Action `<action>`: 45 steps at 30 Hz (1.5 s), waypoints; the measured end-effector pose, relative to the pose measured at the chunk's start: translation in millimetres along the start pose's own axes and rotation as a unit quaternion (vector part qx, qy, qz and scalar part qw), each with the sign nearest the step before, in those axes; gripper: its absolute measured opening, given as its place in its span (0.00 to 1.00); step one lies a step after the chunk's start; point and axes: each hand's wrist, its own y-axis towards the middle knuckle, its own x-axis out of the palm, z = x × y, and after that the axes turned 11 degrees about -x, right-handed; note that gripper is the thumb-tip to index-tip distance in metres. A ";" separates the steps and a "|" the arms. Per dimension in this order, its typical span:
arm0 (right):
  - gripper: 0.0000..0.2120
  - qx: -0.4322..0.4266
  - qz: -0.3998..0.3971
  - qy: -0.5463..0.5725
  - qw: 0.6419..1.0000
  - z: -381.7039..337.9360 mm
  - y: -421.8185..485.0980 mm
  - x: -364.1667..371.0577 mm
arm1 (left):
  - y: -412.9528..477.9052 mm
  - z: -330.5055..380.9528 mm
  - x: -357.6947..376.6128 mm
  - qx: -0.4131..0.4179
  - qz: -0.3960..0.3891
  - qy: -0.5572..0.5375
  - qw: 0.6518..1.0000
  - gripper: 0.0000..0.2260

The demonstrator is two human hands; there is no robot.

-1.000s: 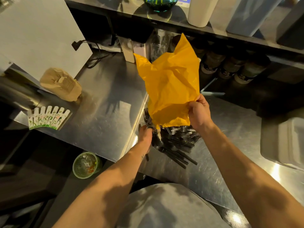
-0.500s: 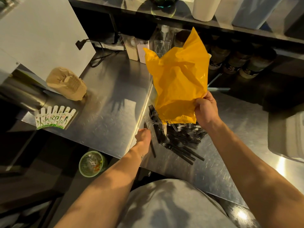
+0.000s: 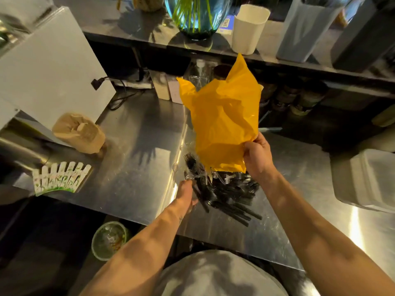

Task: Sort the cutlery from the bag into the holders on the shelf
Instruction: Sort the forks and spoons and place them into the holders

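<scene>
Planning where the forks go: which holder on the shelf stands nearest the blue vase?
The white holder, leftmost in the row; the pale blue holder and the dark grey holder stand farther right.

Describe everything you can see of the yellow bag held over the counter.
The yellow bag looks like thin, crinkled, opaque plastic, orange-yellow. It is held upright above the steel counter, two pointed corners sticking up. The right hand pinches its lower right edge. Its bottom edge meets a heap of black cutlery lying on the counter beneath.
</scene>
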 end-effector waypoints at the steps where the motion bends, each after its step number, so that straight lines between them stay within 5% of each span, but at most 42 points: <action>1: 0.16 0.000 -0.002 -0.005 1.000 -1.1 -1.5 0.4 | 0.9 1.9 -0.6 -0.001 0.000 0.016 1.000 0.14; 10: 0.17 0.005 0.008 -0.024 1.000 -8.4 -13.1 6.3 | -21.7 5.0 -5.8 0.010 -0.069 0.051 0.996 0.10; 22: 0.17 -0.044 0.021 0.020 0.999 -26.7 -19.3 -0.5 | -20.0 15.7 -3.4 0.012 -0.058 0.086 0.995 0.11; 29: 0.14 -0.026 0.043 0.005 0.999 -21.4 -28.8 -6.1 | -2.7 14.5 -5.0 -0.003 -0.048 0.088 0.995 0.21; 45: 0.13 -0.040 0.050 -0.032 0.997 -21.3 -30.8 -8.5 | -5.1 18.4 -1.6 0.001 0.016 0.046 0.999 0.12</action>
